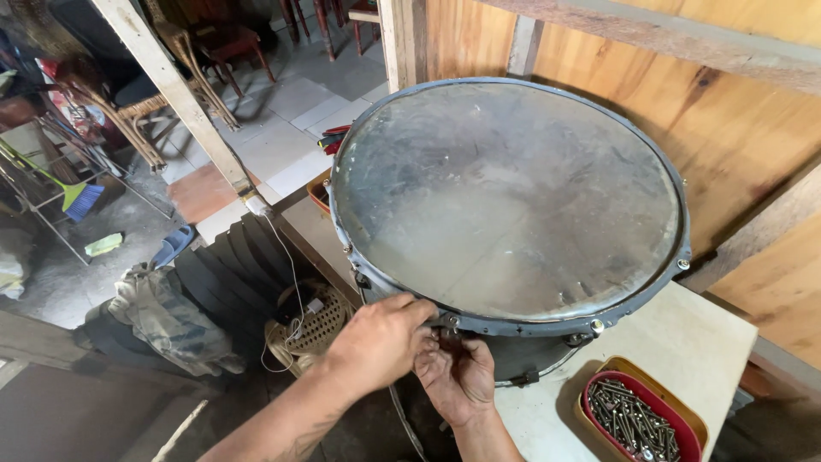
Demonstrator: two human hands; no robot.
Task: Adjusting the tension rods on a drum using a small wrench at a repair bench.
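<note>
Both hands are at the near rim of a large drum (509, 201), which stands on a pale tabletop (684, 342) with its clear, smudged head facing up; the left hand (380, 338) comes in from the lower left with its fingers curled and pressed together at the metal hoop (513, 325), fingertips touching a small tension screw (449, 322) at the hoop's edge; whether the fingers pinch the screw itself cannot be told, as the knuckles cover the contact. The right hand (457, 376) sits directly below and against the left, palm turned up, fingers bent toward the same fitting on the drum's dark shell; its hold is hidden by the left hand, so its grip cannot be judged.

Along the hoop to the right of the grip, further screws (597, 325) show at intervals; lower right of the hands, well apart from them, a red tray (599, 387) nested in a tan tray (637, 370) holds a heap of dark metal rods or bolts. Left of the grip, below table level, lie a perforated round basket (321, 329) with a white cable (291, 274) running over it, and a bundle of grey cloth (167, 321); beyond the drum, wooden wall panels (735, 128) stand behind; a green broom (73, 192) rests far left.
</note>
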